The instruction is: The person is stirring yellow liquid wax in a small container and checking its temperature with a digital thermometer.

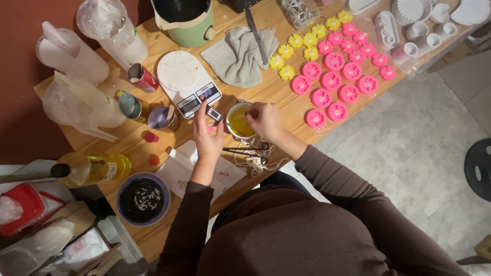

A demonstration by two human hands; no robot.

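Observation:
My left hand (208, 134) holds a small black digital thermometer (214, 114) upright beside a small metal pot (240, 121) of yellow liquid. My right hand (265, 120) is over the pot's right rim, fingers pinched on a thin stick that dips into the liquid. Black scissors (245, 151) and a tangle of white string (255, 161) lie just below the pot on the wooden table (153, 230).
A white kitchen scale (186, 82), grey cloth (238, 55), green pot (186, 20), plastic jugs (76, 102), small tins and an oil bottle (94, 168) crowd the left. Pink flower shapes (335, 79) and yellow flower shapes (299, 48) lie right. White moulds (424, 25) sit far right.

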